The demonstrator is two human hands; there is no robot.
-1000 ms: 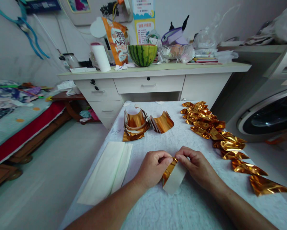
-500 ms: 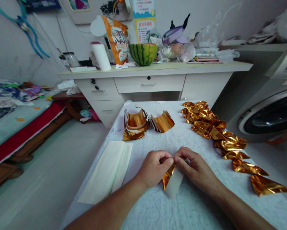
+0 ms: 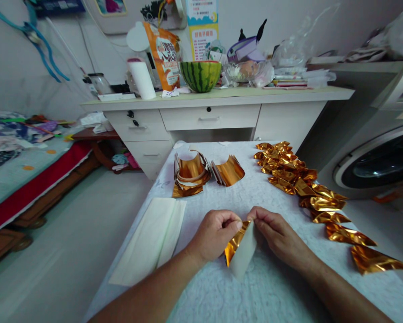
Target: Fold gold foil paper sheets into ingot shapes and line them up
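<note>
Both hands pinch one sheet of gold foil paper [image 3: 241, 251], gold on one face and white on the other, held just above the white tablecloth [image 3: 221, 291]. My left hand [image 3: 213, 235] grips its upper left corner between thumb and fingers. My right hand [image 3: 278, 235] pinches the upper right edge. The sheet is bent, with the white side facing me. Two stacks of curled gold sheets [image 3: 191, 172] sit farther back, the second stack [image 3: 228, 170] beside the first. A row of several folded gold pieces [image 3: 309, 193] runs along the table's right side.
A flat white bag [image 3: 151, 240] lies at the table's left. Behind stands a white desk [image 3: 211, 116] with a half watermelon [image 3: 200, 75], a snack bag and clutter. A washing machine [image 3: 379, 152] is on the right, a bed [image 3: 19, 170] on the left.
The foil sheet has been bent further: its gold left edge has swung down and toward me, and my right hand has slid slightly lower along the edge.
</note>
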